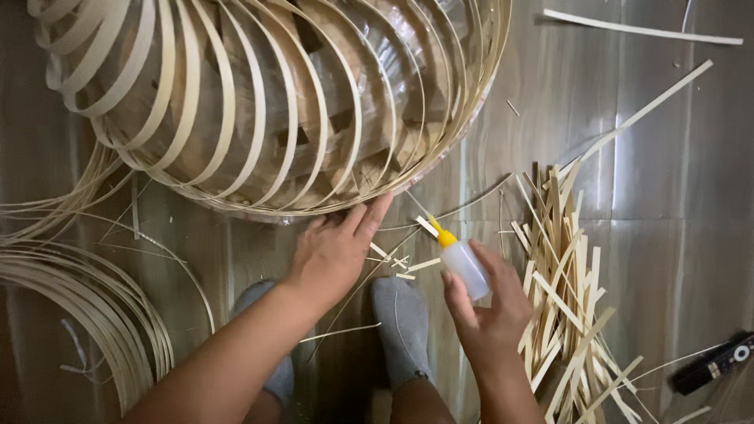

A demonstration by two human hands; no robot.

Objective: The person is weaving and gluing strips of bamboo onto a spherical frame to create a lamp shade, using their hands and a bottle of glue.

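I see right hand (491,318) gripping glue bottle (463,263) | left hand (334,255) open, fingertips on bamboo-strip frame (259,102) rim | bamboo offcuts (569,298) right

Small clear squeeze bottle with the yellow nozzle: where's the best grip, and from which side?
Grip the small clear squeeze bottle with the yellow nozzle round its soft cylindrical body, below the nozzle, coming from its base end, as the right hand does. The nozzle points up-left toward the rim of the large bamboo-strip lampshade frame, so it should stay free. The left hand rests at that rim.
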